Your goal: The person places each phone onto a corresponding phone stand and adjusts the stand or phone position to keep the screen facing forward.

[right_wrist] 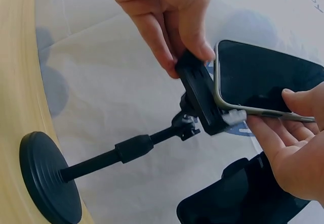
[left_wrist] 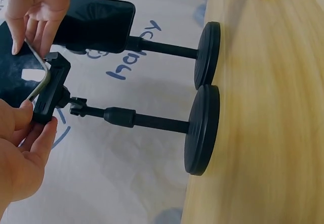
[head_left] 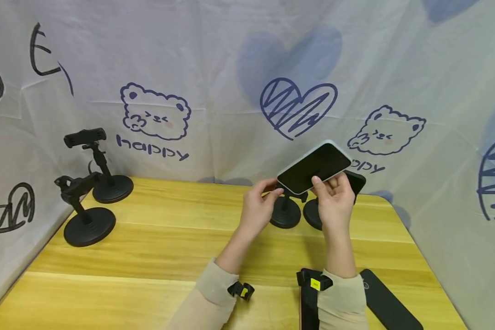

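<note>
My right hand (head_left: 336,199) holds a phone (head_left: 315,167) with a pale edge and dark screen, tilted, thumb on the screen and fingers behind. One end of this phone meets the clamp (right_wrist: 200,95) of a black phone stand (head_left: 286,215). My left hand (head_left: 257,206) grips that clamp between thumb and fingers, beside the phone's lower corner. In the left wrist view the stand's pole (left_wrist: 162,123) rises from a round base (left_wrist: 202,130). Whether the phone sits inside the clamp's jaws I cannot tell.
Right beside it, a second stand (head_left: 313,213) carries another dark phone (left_wrist: 96,24). Two black stands, a nearer one (head_left: 90,227) and a farther one (head_left: 112,189), stand at the table's left. A dark phone (head_left: 392,300) and another (head_left: 308,305) partly under my right sleeve lie in front.
</note>
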The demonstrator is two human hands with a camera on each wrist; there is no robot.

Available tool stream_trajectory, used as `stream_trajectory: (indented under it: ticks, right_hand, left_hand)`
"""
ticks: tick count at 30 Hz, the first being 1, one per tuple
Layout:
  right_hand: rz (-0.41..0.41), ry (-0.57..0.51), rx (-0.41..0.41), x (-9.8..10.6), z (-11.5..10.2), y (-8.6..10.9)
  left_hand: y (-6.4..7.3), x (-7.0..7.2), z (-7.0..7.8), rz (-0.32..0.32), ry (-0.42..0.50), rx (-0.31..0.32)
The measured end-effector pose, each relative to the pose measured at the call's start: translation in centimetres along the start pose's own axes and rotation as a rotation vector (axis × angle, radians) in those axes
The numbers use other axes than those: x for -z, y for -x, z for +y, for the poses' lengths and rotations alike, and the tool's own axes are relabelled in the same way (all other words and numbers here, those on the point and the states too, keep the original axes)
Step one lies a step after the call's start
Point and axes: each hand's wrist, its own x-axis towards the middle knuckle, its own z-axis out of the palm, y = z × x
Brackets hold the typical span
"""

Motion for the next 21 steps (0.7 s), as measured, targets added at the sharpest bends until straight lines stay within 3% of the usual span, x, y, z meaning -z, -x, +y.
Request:
stream_trajectory:
  ticks: [13, 21]
  right_hand:
    - [-0.037, 0.002, -0.086, -0.36, -0.11, 0.11]
    - [-0.056, 0.056, -0.08, -0.32, 0.27, 0.04]
  left_hand:
    - [-0.25, 0.67, 0.05, -0.004, -0.055, -0.014]
    - [-0.15, 0.65, 0.06, -0.008, -0.039, -0.013]
